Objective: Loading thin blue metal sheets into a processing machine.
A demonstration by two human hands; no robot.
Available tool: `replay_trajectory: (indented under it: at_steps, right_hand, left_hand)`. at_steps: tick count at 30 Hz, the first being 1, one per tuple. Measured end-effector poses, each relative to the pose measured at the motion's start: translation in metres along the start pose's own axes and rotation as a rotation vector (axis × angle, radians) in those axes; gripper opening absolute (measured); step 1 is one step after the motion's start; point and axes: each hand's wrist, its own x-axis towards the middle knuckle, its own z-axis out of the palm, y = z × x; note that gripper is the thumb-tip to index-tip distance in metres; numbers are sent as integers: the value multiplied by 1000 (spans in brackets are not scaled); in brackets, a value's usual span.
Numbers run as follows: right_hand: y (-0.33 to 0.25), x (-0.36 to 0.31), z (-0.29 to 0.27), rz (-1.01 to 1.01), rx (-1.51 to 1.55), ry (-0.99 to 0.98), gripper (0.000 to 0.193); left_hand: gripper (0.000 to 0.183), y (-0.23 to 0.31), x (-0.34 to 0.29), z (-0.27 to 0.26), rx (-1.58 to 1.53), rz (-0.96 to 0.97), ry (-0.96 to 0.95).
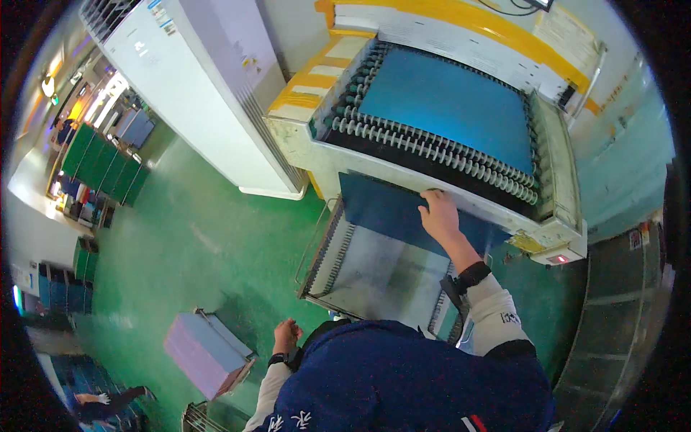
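A dark blue panel [389, 210] stands in a slotted rack cart [392, 270], close against the front of a roller conveyor machine. My right hand [439, 216] has its fingers at the panel's top edge and its thumb on the near side, gripping it. On the machine's wheeled rollers [432, 150] lies a brighter blue panel [450, 101], flat. My left hand [286, 335] hangs low beside my body, left of the cart; its fingers are curled and I see nothing in them.
A tall white cabinet unit [191, 93] stands left of the machine. On the green floor, a low cart [209, 353] carries a stack of pinkish and blue panels. Dark shelving [612, 317] lines the right side. Another person [108, 403] is at the far lower left.
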Motion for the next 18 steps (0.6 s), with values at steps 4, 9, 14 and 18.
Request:
replay_trajectory:
  at_steps: [4,9,14,18]
  right_hand:
    - [-4,9,6,65,-42,-112,21]
    - [3,13,21,159,-156,-353,14]
    - [31,12,28,233,-230,-488,18]
    - [37,13,26,257,-219,-495,19]
  left_hand:
    - [21,-24,11,-17,31,154,-122]
    - [21,-26,17,-20,-22,90,-127]
    - [22,-20,9,-11,-238,54,-83]
    - [26,-6,10,-4,-372,-132,-34]
